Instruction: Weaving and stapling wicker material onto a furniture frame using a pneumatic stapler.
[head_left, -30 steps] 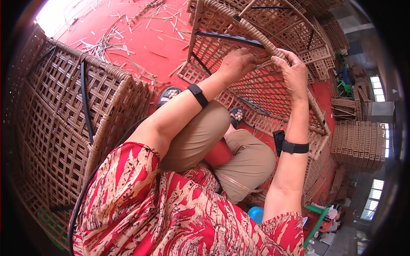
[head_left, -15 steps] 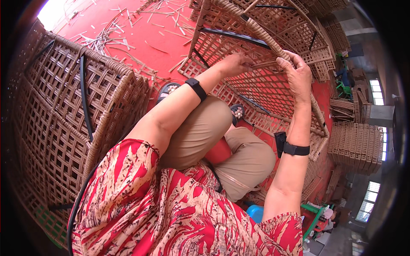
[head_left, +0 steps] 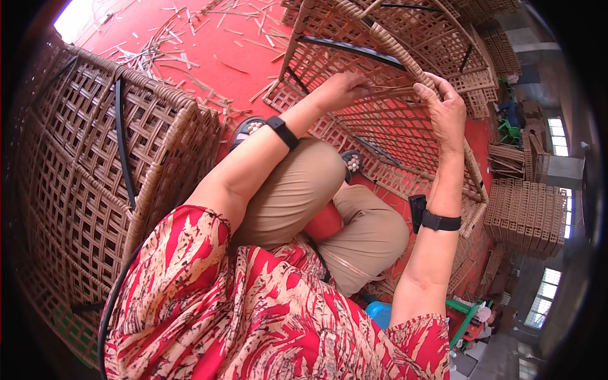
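Observation:
An open-weave brown basket stands in front of me, its rim partly wrapped in a coil of strand. My right hand closes on that rim, thumb on the near side, where the wrapping ends. A thin brown weaving strand runs from there across to my left hand, whose fingers are closed on its other part. The left fingertips are slightly blurred. Black strips brace the basket's corners.
Another woven basket stands close on my left. Cut strand scraps litter the red floor. Stacked woven panels stand at the right, with a green frame and a blue object near my right elbow.
My left hand has moved slightly left, away from the rim, and a longer stretch of strand shows between my hands. My right hand keeps its place on the rim.

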### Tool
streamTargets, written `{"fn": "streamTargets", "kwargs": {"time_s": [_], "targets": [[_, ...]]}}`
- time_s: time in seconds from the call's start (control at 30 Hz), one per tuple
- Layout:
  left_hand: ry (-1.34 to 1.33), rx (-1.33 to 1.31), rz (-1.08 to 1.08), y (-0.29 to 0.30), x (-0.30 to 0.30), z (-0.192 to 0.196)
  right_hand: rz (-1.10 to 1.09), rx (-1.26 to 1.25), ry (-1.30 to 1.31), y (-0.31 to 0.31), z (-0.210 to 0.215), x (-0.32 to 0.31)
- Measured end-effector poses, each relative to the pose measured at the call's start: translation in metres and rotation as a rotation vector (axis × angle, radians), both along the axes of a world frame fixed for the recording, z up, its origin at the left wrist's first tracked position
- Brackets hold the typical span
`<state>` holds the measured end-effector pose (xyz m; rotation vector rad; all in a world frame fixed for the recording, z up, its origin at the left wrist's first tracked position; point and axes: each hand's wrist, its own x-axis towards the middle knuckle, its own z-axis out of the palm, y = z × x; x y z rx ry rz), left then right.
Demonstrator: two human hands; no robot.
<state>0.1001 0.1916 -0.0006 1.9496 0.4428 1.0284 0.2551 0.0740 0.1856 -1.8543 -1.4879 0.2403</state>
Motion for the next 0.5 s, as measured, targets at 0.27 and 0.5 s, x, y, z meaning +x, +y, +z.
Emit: {"fn": "streamTargets", "kwargs": {"time_s": [0.27,0.5], "targets": [[-0.131,-0.337,0.026,-0.031,-0.022,0.023,-0.021,-0.043,-0.009,-0.002,0.001,0.002],[-0.183,-0.392,0.008,-0.024,-0.036,0.021,0.092,0.141,0.059,-0.008,-0.006,0.007]]}}
